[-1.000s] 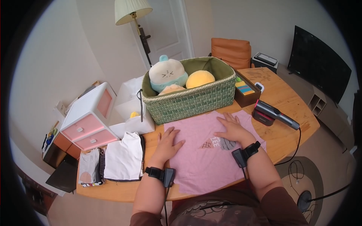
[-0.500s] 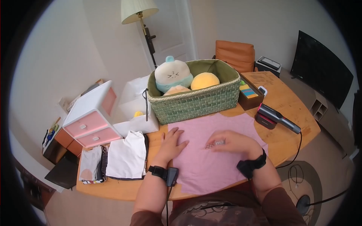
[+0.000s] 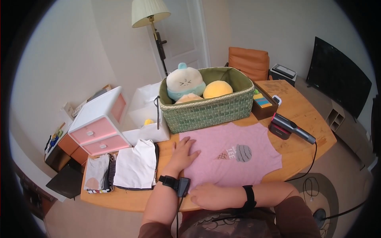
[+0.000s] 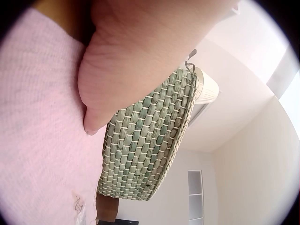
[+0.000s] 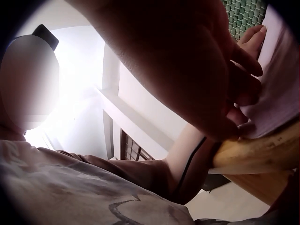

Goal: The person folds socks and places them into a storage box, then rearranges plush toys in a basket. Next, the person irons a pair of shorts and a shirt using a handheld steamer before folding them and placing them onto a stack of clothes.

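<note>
A pink sleeveless top (image 3: 258, 166) with an ice-cream print lies spread on the table. The left hand (image 3: 183, 155) rests on its left edge with fingers extended; in the left wrist view that hand (image 4: 126, 61) presses on the pink fabric (image 4: 42, 117). At the near left corner of the top is the right hand (image 3: 210, 196), its fingertips hidden in the head view. From the right wrist, the right hand (image 5: 201, 79) shows curled fingers and thumb pinching the fabric's edge (image 5: 281, 84) beside the table edge.
Behind the top stands a green woven basket (image 3: 206, 117) with plush toys. Folded clothes (image 3: 135, 166) and a pink-and-white drawer unit (image 3: 97, 123) are at the left. A corded grey appliance (image 3: 291, 129) and a brown box (image 3: 264, 111) are at the right.
The right hand has moved from the print down and left to the near edge of the top, uncovering the print. The left hand has stayed on the left edge.
</note>
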`<state>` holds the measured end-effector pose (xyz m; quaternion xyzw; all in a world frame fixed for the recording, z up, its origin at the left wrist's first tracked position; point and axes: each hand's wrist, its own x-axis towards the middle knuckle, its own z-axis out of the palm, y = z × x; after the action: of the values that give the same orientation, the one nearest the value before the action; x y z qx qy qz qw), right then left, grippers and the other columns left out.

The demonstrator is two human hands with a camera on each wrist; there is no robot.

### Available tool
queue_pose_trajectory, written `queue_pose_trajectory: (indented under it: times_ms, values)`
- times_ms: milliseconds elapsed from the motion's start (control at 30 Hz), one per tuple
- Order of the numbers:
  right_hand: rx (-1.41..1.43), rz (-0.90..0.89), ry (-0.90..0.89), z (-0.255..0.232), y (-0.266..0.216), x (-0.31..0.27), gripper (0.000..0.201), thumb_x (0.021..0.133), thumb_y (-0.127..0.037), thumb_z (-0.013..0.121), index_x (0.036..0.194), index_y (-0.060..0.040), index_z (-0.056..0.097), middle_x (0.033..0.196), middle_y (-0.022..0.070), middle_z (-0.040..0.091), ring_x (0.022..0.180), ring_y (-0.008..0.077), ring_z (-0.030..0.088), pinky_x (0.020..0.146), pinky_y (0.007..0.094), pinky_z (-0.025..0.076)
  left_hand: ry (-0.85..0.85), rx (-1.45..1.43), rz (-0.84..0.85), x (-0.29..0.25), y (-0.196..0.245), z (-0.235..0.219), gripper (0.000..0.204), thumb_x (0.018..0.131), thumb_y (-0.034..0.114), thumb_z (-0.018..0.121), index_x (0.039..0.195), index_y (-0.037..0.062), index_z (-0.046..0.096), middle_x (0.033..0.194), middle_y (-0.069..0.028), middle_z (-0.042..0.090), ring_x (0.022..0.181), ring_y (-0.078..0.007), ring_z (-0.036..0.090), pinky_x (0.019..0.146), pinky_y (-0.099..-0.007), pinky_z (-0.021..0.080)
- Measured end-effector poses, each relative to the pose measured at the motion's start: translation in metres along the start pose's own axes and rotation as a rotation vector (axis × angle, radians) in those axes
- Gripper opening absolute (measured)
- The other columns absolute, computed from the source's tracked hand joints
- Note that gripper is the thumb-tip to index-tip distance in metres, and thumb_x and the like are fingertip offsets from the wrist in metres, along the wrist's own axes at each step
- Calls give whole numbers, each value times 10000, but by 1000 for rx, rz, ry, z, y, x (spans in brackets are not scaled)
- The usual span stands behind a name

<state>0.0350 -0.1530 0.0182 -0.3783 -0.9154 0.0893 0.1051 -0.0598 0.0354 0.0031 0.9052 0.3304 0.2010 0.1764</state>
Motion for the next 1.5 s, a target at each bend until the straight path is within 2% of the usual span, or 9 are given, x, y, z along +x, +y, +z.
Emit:
queue_pose_trajectory:
  times_ms: [200, 367, 500, 567, 633, 767, 833, 933, 1500]
  values:
    - [13, -106, 102, -1, -7, -2, 129, 816, -169, 603, 866, -54, 631, 908, 100, 599, 914, 282, 604, 770, 396, 483, 14, -8, 12, 1, -4, 3, 570, 878, 432, 642, 1340, 115, 537, 1463, -177, 433, 1383, -329, 377, 1143, -596, 140]
    - [327, -125, 57, -28, -7, -16, 218, 903, -258, 611, 945, -45, 591, 932, 114, 572, 899, 299, 580, 770, 457, 462, -5, 11, -1, 0, -2, 1, 568, 884, 425, 644, 1353, 126, 527, 1472, -152, 431, 1403, -309, 354, 1162, -581, 135]
    - [38, 69, 336, -61, 44, -28, 315, 853, -273, 664, 1052, -36, 606, 1053, 155, 609, 998, 355, 595, 879, 463, 467, 8, -13, 9, 0, -2, 3, 574, 875, 430, 644, 1344, 117, 535, 1463, -175, 434, 1382, -328, 378, 1145, -596, 143]
    - [-22, 317, 334, -72, 92, -35, 379, 835, -307, 680, 1081, -22, 644, 1101, 157, 639, 1072, 356, 586, 958, 447, 445, 13, -14, 11, 1, -2, 3, 577, 874, 429, 645, 1346, 117, 534, 1463, -175, 434, 1382, -327, 376, 1146, -595, 142]
    - [19, 556, 367, -73, 142, -51, 458, 858, -333, 662, 1184, -14, 622, 1260, 182, 599, 1219, 368, 523, 1052, 437, 387, 3, -5, 8, 0, -2, 2, 578, 877, 429, 642, 1348, 113, 533, 1464, -177, 433, 1385, -326, 373, 1147, -596, 140]
    - [9, 706, 425, -55, 186, -77, 561, 898, -390, 621, 1329, -37, 556, 1459, 197, 454, 1377, 365, 381, 1142, 470, 273, -6, -3, 3, 0, -1, 2, 583, 881, 426, 637, 1358, 112, 523, 1463, -179, 433, 1388, -326, 368, 1146, -598, 141]
    - [9, 795, 323, -41, 195, -84, 650, 926, -471, 565, 1422, -59, 476, 1554, 189, 322, 1451, 353, 260, 1175, 507, 170, 27, -6, 12, -1, 1, 3, 590, 884, 425, 635, 1368, 110, 513, 1467, -179, 428, 1388, -326, 370, 1146, -599, 145]
    - [-47, 864, 295, -46, 189, -80, 684, 930, -515, 536, 1443, -70, 453, 1568, 184, 296, 1453, 365, 245, 1176, 528, 136, 19, 31, -6, -1, 1, 4, 594, 894, 444, 625, 1376, 119, 505, 1468, -155, 430, 1392, -317, 364, 1154, -591, 152]
    - [-57, 1013, 343, -41, 184, -85, 726, 913, -575, 522, 1476, -128, 422, 1543, 280, 278, 1463, 410, 198, 1171, 571, 85, 5, 56, -42, -1, 3, 2, 601, 898, 469, 611, 1373, 117, 508, 1474, -149, 425, 1396, -308, 362, 1153, -595, 143]
